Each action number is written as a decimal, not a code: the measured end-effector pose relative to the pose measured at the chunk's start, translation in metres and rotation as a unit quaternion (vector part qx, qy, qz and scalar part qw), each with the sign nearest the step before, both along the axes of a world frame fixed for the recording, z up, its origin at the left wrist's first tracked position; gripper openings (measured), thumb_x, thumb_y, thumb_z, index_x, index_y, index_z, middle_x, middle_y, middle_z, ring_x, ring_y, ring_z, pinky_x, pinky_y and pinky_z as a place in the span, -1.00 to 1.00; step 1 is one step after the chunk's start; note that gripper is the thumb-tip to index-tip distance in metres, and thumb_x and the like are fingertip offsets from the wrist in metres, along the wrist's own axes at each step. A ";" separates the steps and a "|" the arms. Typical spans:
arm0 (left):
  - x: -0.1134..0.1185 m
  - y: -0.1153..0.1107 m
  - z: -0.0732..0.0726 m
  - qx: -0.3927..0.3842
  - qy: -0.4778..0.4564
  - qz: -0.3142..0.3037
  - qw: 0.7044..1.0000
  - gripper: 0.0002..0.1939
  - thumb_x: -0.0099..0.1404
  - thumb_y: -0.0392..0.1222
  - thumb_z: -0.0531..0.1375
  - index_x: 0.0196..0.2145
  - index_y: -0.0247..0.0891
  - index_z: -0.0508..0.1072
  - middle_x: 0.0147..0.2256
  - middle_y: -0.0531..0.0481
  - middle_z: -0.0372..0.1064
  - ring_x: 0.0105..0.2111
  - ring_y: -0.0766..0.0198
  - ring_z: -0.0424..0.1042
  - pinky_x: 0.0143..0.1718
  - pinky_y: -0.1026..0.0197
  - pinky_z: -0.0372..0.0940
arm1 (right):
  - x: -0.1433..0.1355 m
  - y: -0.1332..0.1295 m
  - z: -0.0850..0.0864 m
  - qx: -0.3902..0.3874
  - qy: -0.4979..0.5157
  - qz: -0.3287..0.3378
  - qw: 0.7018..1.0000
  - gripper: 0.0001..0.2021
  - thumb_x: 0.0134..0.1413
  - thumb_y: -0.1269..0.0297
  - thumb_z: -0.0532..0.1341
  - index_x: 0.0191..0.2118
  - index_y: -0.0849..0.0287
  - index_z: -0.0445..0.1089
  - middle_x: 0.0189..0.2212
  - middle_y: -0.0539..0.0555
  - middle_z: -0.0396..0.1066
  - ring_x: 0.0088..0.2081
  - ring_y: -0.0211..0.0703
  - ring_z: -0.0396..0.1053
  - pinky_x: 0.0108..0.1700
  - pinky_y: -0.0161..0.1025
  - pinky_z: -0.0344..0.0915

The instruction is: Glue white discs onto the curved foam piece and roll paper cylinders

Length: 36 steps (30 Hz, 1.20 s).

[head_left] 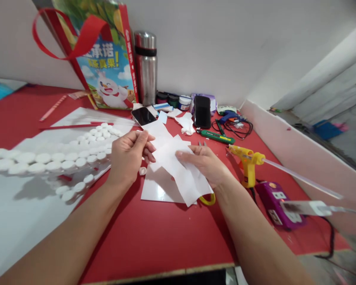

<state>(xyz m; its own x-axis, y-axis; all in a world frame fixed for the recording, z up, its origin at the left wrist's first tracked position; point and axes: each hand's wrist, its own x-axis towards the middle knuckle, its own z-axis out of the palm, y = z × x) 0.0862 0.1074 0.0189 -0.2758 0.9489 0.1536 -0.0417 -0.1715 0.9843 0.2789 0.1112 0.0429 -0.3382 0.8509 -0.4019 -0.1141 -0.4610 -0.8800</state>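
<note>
The paper [186, 174] is plain white and thin, showing as several overlapping flaps with mostly straight edges and sharp corners. It is held up over the tabletop [166, 237], well back from the front edge. One broad flap slants down toward that edge, gently curved and softly shaded along its length; another reaches toward the back edge. Small points stick out near the middle. Whether it is one folded sheet or several pieces cannot be told.
</note>
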 end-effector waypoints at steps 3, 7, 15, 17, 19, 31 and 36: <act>0.001 0.001 -0.003 0.015 0.009 -0.024 1.000 -0.82 0.32 -0.16 0.29 -0.16 -0.27 0.58 -0.29 -0.04 0.57 -0.34 0.31 0.51 -0.31 0.32 0.40 | 0.001 0.002 0.000 0.005 0.006 -0.018 1.000 -0.79 -0.12 0.23 0.49 -0.40 0.25 0.55 -0.51 0.06 0.59 -0.56 -0.22 0.49 -0.50 -0.34 0.41; 0.003 0.003 -0.004 -0.033 -0.073 -0.108 0.991 -0.61 0.30 0.06 0.31 -0.05 -0.26 0.55 -0.13 -0.11 0.53 -0.28 0.25 0.50 -0.35 0.28 0.41 | 0.002 0.004 -0.001 0.010 0.018 -0.048 0.999 -0.85 -0.11 0.28 0.48 -0.44 0.23 0.58 -0.53 0.05 0.59 -0.56 -0.25 0.48 -0.48 -0.35 0.41; 0.002 0.000 -0.003 -0.092 0.029 -0.139 0.986 -0.81 0.25 -0.13 0.35 -0.40 -0.30 0.51 -0.61 0.11 0.32 -0.66 0.46 0.24 -0.64 0.40 0.12 | 0.009 0.008 -0.005 0.043 -0.003 -0.007 0.999 -0.74 -0.11 0.13 0.53 -0.33 0.19 0.64 -0.45 0.07 0.62 -0.50 -0.21 0.51 -0.43 -0.30 0.41; 0.000 0.001 -0.003 -0.087 0.011 -0.145 0.986 -0.83 0.29 -0.13 0.31 -0.37 -0.28 0.47 -0.62 0.12 0.32 -0.70 0.46 0.22 -0.69 0.40 0.08 | 0.012 0.009 -0.005 0.077 -0.008 0.006 0.997 -0.74 -0.06 0.15 0.51 -0.24 0.14 0.65 -0.39 0.05 0.64 -0.44 -0.19 0.54 -0.37 -0.29 0.44; -0.001 0.003 -0.003 -0.079 -0.021 -0.165 0.983 -0.84 0.30 -0.15 0.30 -0.35 -0.28 0.46 -0.61 0.10 0.36 -0.71 0.44 0.25 -0.70 0.39 0.10 | 0.016 0.010 -0.004 0.092 -0.003 0.024 0.995 -0.68 -0.08 0.22 0.52 -0.13 0.12 0.64 -0.34 0.06 0.65 -0.38 -0.15 0.57 -0.30 -0.25 0.48; -0.002 0.000 0.005 -0.036 -0.148 -0.248 0.957 -0.83 0.27 -0.29 0.25 -0.18 -0.38 0.56 -0.53 0.00 0.49 -0.63 0.32 0.47 -0.65 0.36 0.32 | 0.030 0.016 0.000 0.114 0.039 -0.008 0.993 -0.74 -0.09 0.41 0.42 -0.19 0.10 0.68 -0.37 0.03 0.66 -0.42 -0.20 0.54 -0.37 -0.30 0.43; -0.003 -0.002 0.005 -0.028 -0.160 -0.255 0.953 -0.89 0.26 -0.33 0.20 -0.31 -0.38 0.54 -0.58 -0.04 0.51 -0.62 0.25 0.51 -0.61 0.32 0.38 | 0.026 0.013 0.003 0.128 0.023 -0.011 0.991 -0.83 -0.08 0.42 0.33 -0.33 0.15 0.68 -0.46 0.04 0.62 -0.48 -0.20 0.48 -0.46 -0.31 0.34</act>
<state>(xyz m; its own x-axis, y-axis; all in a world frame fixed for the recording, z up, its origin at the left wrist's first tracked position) 0.0836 0.1057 0.0236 0.1982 0.9765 0.0847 -0.4053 0.0030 0.9142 0.3054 0.1246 0.0455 -0.3323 0.9302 -0.1558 -0.1648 -0.2199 -0.9615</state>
